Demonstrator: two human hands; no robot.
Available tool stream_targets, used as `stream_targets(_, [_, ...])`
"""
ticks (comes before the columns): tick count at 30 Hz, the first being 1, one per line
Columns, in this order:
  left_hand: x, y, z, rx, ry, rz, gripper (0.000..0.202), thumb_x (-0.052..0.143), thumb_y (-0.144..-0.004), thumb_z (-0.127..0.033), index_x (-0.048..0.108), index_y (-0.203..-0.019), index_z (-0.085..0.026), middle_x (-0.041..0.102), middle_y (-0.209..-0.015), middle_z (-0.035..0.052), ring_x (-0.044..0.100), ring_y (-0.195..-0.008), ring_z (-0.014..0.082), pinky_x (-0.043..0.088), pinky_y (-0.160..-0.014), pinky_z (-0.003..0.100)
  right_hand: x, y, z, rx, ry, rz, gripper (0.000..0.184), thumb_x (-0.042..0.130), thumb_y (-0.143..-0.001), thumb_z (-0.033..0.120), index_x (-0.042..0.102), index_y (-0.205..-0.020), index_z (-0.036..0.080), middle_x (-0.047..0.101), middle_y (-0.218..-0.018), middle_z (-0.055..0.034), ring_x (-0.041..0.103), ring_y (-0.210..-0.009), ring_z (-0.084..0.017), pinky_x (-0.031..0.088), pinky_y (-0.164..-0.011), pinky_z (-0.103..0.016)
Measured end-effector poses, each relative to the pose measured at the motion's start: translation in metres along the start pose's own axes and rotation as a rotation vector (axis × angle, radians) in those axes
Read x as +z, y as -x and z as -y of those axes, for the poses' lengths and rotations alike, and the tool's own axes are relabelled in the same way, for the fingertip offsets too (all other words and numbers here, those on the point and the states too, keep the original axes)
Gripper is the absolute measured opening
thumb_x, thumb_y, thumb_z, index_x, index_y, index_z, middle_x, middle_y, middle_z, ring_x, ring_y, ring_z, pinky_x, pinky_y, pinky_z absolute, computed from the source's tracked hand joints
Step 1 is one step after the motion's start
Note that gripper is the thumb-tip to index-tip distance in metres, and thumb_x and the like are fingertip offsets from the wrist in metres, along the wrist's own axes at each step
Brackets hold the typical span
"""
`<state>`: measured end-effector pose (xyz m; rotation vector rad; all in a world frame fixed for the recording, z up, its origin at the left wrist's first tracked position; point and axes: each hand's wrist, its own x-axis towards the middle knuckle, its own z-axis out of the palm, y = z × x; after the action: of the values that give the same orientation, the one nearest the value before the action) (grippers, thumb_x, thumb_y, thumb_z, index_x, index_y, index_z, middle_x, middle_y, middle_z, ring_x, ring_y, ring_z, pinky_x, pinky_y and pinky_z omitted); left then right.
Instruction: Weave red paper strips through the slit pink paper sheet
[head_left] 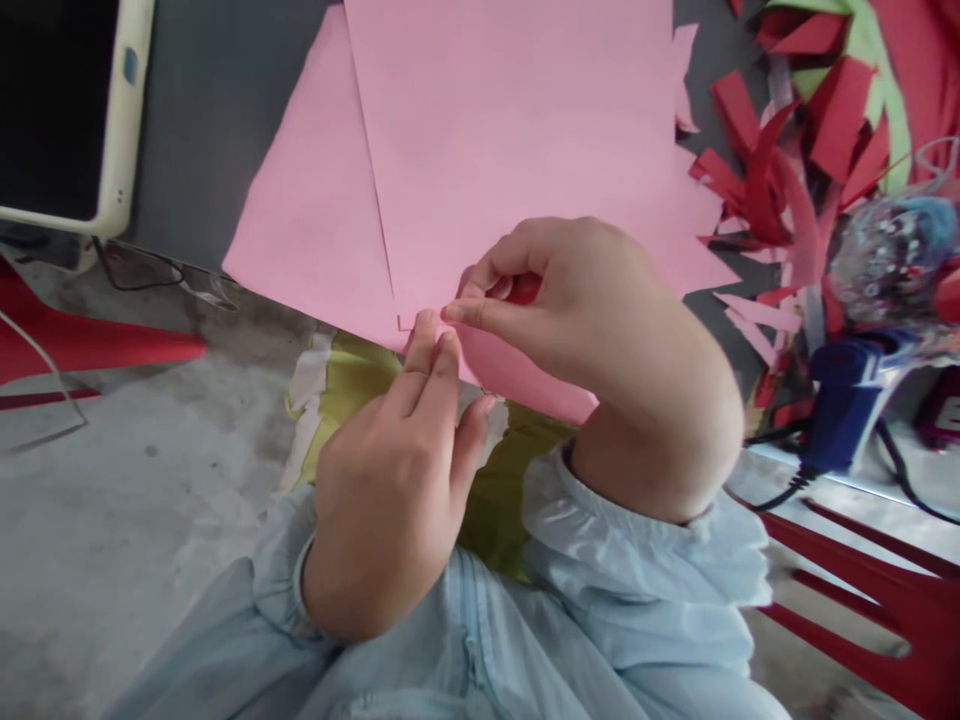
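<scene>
Pinching pink paper (517, 120) near lower edge with right hand (592, 295); pressing alongside with 2 straightened fingers of left hand (390, 490), presumably to stop it shifting.

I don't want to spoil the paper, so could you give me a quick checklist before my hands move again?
1. Left hand steadying the paper: ok, fingertips rest at its near edge.
2. Right hand gripping firmly: cannot tell, fingertips partly hidden.
3. Sheet edges flush: not ok, the lower pink sheet juts out left of the upper pink sheet.
4. Red scraps apart from both hands: ok, off to the right.
5. Blue corded tool apart from both hands: ok.
</scene>
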<state>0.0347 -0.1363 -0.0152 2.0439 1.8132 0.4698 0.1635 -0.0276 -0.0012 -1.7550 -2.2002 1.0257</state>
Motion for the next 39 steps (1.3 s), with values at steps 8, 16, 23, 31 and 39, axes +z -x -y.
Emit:
stream_targets(8, [-0.0013,-0.0020,0.0016,0.010,0.011,-0.003,0.042,0.047,-0.102,-0.033,0.057,-0.135,-0.008,0.051,-0.147,0.0130,0.070,-0.111,0.0240,0.061,-0.080,0.034,-0.0007,-0.0015,0.0004,0.011,0.041,0.020,0.021,0.066,-0.083,0.027,0.061,-0.063,0.025,0.072,-0.083,-0.0024,0.064,-0.078,-0.021,0.045,-0.069,-0.036])
stream_targets(16, [-0.0023,-0.0025,0.0006,-0.012,-0.021,0.065,0.046,0.045,-0.102,-0.036,0.054,-0.139,-0.010,0.046,-0.149,0.0148,0.073,-0.102,0.0266,0.063,-0.073,0.038,-0.0008,0.0000,0.0017,0.044,0.039,0.000,0.017,0.063,-0.081,0.025,0.063,-0.064,0.026,0.069,-0.071,-0.0014,0.060,-0.068,-0.020,0.043,-0.065,-0.037])
stream_targets(23, [-0.0030,-0.0003,0.0023,-0.004,-0.032,0.088,0.049,0.044,-0.103,-0.037,0.051,-0.142,-0.008,0.044,-0.152,0.0120,0.071,-0.108,0.0249,0.063,-0.071,0.034,-0.0007,0.0009,0.0033,0.081,0.020,-0.028,0.019,0.068,-0.079,0.031,0.064,-0.062,0.022,0.071,-0.073,-0.0034,0.058,-0.065,-0.019,0.039,-0.062,-0.036])
stream_targets(31, [-0.0062,0.0020,0.0006,-0.001,-0.077,0.097,0.047,0.046,-0.102,-0.036,0.053,-0.141,-0.010,0.050,-0.148,0.0121,0.074,-0.095,0.0248,0.059,-0.053,0.033,-0.0010,-0.0009,0.0039,0.102,0.042,-0.023,0.019,0.070,-0.077,0.031,0.065,-0.061,0.022,0.072,-0.076,-0.0049,0.056,-0.064,-0.018,0.040,-0.063,-0.037])
stream_targets(39, [-0.0023,0.0028,0.0009,0.004,-0.044,0.031,0.049,0.046,-0.102,-0.038,0.051,-0.141,-0.007,0.048,-0.148,0.0160,0.069,-0.113,0.0279,0.063,-0.078,0.037,0.0009,-0.0032,0.0023,0.066,0.072,-0.015,0.019,0.070,-0.080,0.032,0.065,-0.064,0.023,0.072,-0.075,-0.0042,0.059,-0.066,-0.020,0.041,-0.066,-0.037])
